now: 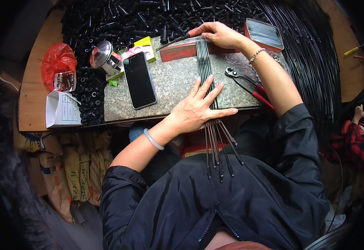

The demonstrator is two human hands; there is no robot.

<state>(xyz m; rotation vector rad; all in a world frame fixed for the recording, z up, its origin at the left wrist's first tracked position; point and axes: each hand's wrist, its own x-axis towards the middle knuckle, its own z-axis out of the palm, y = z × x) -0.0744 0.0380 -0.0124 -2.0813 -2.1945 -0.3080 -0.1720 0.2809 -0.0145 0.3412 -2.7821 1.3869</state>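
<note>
"Red plastic bag (58, 57) at left. Next?"

"Black phone (139, 81) on the grey board (175, 81). Then left hand (195, 108): palm down, fingers apart across the thin dark rods (203, 62)."

"Rod position?"

"Mid-board, far part over a red bar (180, 51), near ends overhanging the edge."

"Right hand (221, 35)?"

"Far side, fingers clamped on a red-handled tool (194, 32). Pliers (255, 95) lie nearer, to the right; red tin (247, 31) farther."
</note>
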